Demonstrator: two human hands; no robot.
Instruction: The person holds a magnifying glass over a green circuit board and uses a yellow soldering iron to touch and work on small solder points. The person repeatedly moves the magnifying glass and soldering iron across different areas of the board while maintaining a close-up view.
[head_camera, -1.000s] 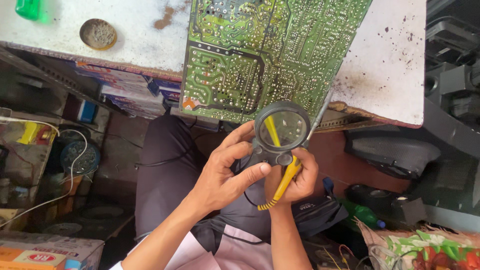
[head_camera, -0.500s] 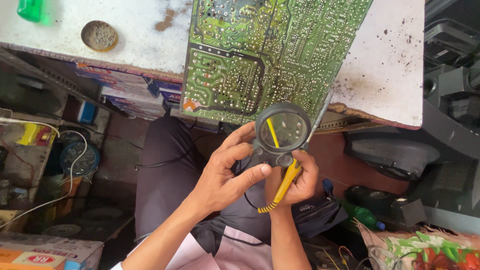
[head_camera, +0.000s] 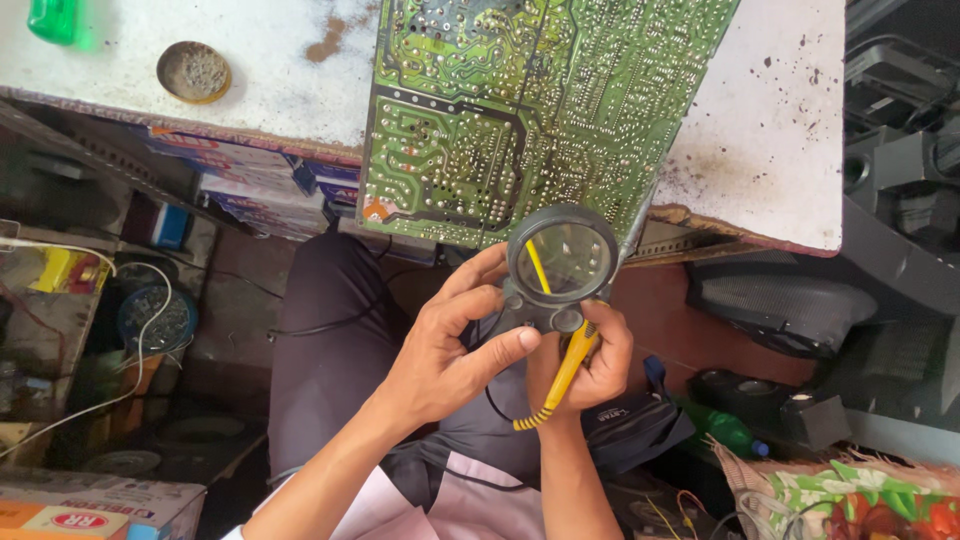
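- Left hand (head_camera: 440, 350): fingers curled round the dark housing just below the lens of the magnifier (head_camera: 560, 262); thumb pressed on its lower rim. Grip closed on the magnifier.
- Right hand (head_camera: 585, 365): wrapped round a yellow-handled tool (head_camera: 560, 380) with a black-striped lower end. Grip closed on the tool; the thin yellow shaft shows through the lens.
- Magnifier sits in the air over the lap, its top rim overlapping the near edge of the circuit board (head_camera: 530, 110).
- Circuit board: green, solder side up, lying tilted on the white worktop (head_camera: 770, 130); its near edge overhangs the worktop's front edge.
- Worktop front edge is chipped and worn to the right of the board; bare stained surface lies right of the board.
- Round tin (head_camera: 194, 71) sits near the worktop's left front edge, well apart from the board. Green bottle (head_camera: 55, 18) at the far left corner, partly cut off.
- Open room: the gap between worktop edge and body holds both hands; dark trousers below.
- Floor to the left is crowded with boxes and wires; a black bag (head_camera: 640, 425) lies just right of the right wrist.
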